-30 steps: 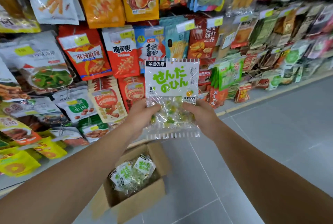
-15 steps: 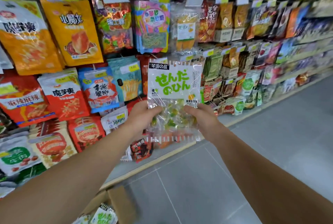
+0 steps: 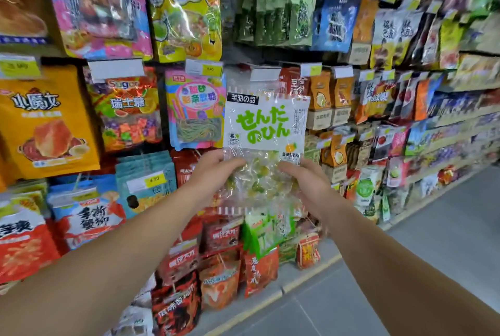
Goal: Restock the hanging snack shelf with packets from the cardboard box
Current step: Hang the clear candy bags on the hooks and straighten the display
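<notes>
I hold a clear candy packet (image 3: 266, 130) with a white label and green lettering upright in front of the hanging snack shelf (image 3: 243, 62). My left hand (image 3: 213, 173) grips its lower left edge and my right hand (image 3: 305, 184) grips its lower right edge. The packet's top sits just below a blank white price tag (image 3: 264, 74), beside a pink and blue candy bag (image 3: 196, 111). The cardboard box is out of view.
Rows of hanging snack bags fill the shelf: an orange bag (image 3: 46, 122) at left, green packets (image 3: 276, 11) above, red bags (image 3: 221, 262) below. The shelf's base ledge (image 3: 305, 279) runs along the grey tiled floor (image 3: 405, 268) at right.
The view has tilted up along the shelf; the cardboard box has dropped out of sight. Both hands have lifted the candy packet higher, to the row under the blank price tag.
</notes>
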Tool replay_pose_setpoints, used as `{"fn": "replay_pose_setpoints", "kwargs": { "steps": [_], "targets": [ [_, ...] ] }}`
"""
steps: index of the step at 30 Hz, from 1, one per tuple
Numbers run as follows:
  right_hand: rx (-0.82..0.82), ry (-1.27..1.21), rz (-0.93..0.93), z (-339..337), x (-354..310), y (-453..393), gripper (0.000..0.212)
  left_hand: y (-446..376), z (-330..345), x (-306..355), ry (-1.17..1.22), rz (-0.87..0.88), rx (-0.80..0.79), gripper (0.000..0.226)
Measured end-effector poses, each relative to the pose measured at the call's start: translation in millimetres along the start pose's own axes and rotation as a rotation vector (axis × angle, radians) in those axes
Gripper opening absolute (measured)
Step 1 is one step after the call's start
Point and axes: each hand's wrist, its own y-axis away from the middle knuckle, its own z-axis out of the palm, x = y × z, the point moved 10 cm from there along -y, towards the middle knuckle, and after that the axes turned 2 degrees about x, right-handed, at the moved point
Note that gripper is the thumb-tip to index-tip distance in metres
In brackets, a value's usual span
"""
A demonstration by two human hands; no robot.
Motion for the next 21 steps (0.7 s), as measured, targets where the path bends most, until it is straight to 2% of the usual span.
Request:
{"fn": "replay_pose_setpoints", "kwargs": {
  "steps": [7, 15, 17, 19, 20, 21],
  "targets": [
    [-0.043, -0.042, -0.074, -6, -51, -83, 0.077, -79, 13, 46, -0.006, 0.037, 0.108, 0.039],
    [-0.172, -0.037, -0.204, -4, -123, -179, 0.086, -147, 21, 104, 0.008, 0.132, 0.29, 0.033],
    [-0.21, -0.015, -0.2, -5, -140, -201, 0.076, -160, 27, 122, 0.01, 0.163, 0.331, 0.026],
    [-0.285, -0.028, -0.216, -2, -161, -213, 0.046, -171, 34, 143, 0.054, 0.217, 0.353, 0.019],
    [-0.319, -0.033, -0.226, -1, -169, -219, 0.049, -175, 37, 150, 0.076, 0.222, 0.358, 0.015],
    [-0.333, -0.024, -0.241, -1, -175, -224, 0.069, -181, 38, 154, 0.09, 0.226, 0.358, 0.012]
  ]
}}
